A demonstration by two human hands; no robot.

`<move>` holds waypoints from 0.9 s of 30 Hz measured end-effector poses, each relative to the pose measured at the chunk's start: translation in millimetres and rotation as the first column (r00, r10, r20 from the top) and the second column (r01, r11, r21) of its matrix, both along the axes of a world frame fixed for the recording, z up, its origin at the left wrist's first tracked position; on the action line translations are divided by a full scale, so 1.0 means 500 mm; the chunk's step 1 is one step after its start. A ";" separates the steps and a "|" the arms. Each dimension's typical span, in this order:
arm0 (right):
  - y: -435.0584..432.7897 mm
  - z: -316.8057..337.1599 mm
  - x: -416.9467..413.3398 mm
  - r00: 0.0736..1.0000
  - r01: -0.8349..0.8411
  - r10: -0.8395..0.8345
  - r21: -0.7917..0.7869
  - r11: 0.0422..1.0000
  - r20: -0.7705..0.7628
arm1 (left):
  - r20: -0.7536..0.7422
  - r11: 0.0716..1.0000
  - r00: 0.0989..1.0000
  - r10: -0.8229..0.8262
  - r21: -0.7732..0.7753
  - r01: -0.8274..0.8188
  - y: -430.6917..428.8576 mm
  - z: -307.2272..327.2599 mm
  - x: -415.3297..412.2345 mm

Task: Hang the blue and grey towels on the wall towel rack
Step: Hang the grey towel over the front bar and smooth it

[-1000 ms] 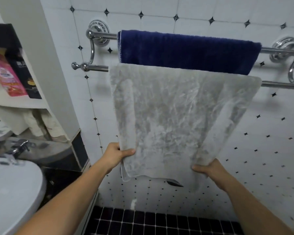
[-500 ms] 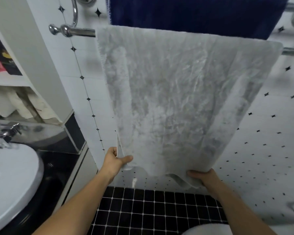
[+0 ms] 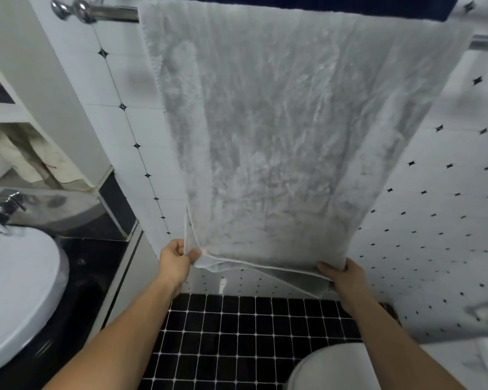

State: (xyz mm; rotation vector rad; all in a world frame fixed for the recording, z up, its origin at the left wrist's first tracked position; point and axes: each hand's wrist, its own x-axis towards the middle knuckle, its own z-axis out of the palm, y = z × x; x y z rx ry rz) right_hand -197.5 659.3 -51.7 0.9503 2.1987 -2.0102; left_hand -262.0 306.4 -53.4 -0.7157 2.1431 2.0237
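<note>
Grey towel (image 3: pixel 279 136) fills most of the view, draped over the front bar of the wall towel rack (image 3: pixel 107 13) and hanging flat against the tiled wall. Blue towel (image 3: pixel 350 4) shows only as a dark strip at the top edge, behind the grey one; looks hung on the rear bar, though that bar is out of shot. Sink (image 3: pixel 14 291) sits lower left, black tiled floor (image 3: pixel 237 347) below.

Left hand (image 3: pixel 175 263) has its fingers pinched shut on the towel's lower left corner; right hand (image 3: pixel 343 277) has its fingers closed on the lower right corner.

Step, as I read it: straightening the grey towel, last stage. Bottom hems look uneven, with the back layer hanging lower at right. Next: even the tension, level the hems, let go.

No readable labels or writing; shelf items at far left are too cropped.
</note>
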 end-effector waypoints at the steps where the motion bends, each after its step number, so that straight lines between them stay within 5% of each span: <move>1: 0.003 -0.001 0.005 1.000 0.015 -0.015 -0.003 1.000 -0.006 | 0.002 1.000 1.000 0.015 -0.009 -0.015 -0.005 -0.005 0.002; 9: 0.008 0.002 0.018 0.997 0.065 -0.062 0.057 0.996 -0.055 | 0.033 0.965 0.973 0.230 -0.138 -0.223 0.015 -0.017 0.002; 16: 0.017 0.011 0.005 0.999 0.001 0.000 0.023 1.000 -0.034 | -0.117 0.983 0.977 -0.181 0.009 0.183 0.069 0.035 -0.031; 21: 0.024 0.021 -0.011 0.996 -0.089 0.089 0.019 0.996 -0.016 | -0.156 0.999 0.987 -0.037 -0.025 0.034 0.068 0.077 -0.080; 27: 0.020 -0.016 -0.020 0.995 -0.066 0.062 0.047 0.997 0.074 | -0.167 0.997 0.984 -0.065 -0.051 0.057 0.064 0.091 -0.101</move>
